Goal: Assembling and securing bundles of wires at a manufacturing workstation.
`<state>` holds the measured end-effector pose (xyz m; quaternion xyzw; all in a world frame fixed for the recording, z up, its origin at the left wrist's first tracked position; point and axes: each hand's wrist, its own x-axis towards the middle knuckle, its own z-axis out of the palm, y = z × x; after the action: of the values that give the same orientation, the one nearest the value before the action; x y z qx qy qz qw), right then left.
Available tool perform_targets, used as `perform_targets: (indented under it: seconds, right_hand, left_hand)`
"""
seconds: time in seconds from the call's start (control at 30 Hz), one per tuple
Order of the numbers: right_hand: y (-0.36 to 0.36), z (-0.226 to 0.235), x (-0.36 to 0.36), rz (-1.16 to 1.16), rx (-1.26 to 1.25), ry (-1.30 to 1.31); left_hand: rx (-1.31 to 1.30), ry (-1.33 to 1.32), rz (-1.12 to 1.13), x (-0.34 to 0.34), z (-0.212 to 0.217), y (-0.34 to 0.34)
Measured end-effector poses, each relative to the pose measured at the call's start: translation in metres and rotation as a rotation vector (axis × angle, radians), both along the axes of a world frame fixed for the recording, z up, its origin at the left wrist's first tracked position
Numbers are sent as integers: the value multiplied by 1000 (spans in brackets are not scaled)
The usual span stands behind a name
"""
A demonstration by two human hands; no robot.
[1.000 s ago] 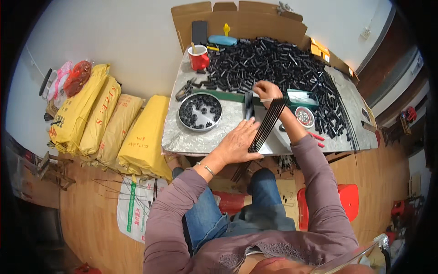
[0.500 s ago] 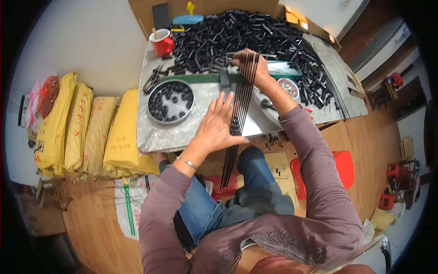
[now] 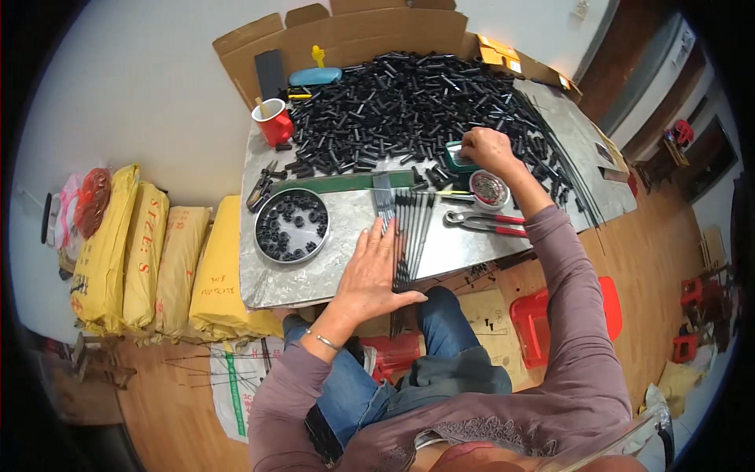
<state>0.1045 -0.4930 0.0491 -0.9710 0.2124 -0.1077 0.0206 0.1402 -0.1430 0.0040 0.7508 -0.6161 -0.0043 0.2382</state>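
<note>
Since the earlier frame the right hand has left the far end of the black rods and gone right and far, to the edge of the heap of black tubes; the rods, which it had been holding, now lie flat on the grey tabletop. The right fingers are curled together, knuckles up, over a small green tray; whether they grip anything cannot be told. The left hand lies palm down with fingers straight and close together, thumb spread to the right, pressing on the near left part of the rod bundle. The rods run near to far, side by side, their near ends hanging past the table's near edge and their far ends against a green strip.

Just near the right hand stands a small round tin filled with tiny bits, too small to tell. Near that lie red-handled pliers. To the left of the left hand sits a round metal pan holding small black rings. At the far left of the table stands a red mug; its contents are not visible. On the floor to the left, yellow sacks lie in a row
</note>
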Motion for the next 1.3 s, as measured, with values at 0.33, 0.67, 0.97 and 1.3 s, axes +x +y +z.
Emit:
perform_targets:
  seconds: [0.33, 0.67, 0.97, 1.3]
  right_hand:
    - [-1, 13, -4, 60, -116, -202]
    - [8, 3, -7, 84, -110, 15]
    - [20, 8, 3, 148, -123, -306]
    - [92, -11, 47, 503, 38, -165]
  left_hand:
    - [62, 17, -18, 4, -1, 3]
    - [-9, 64, -18, 14, -3, -3]
    - [-38, 86, -16, 17, -3, -5]
    - [-44, 80, -1, 17, -3, -3]
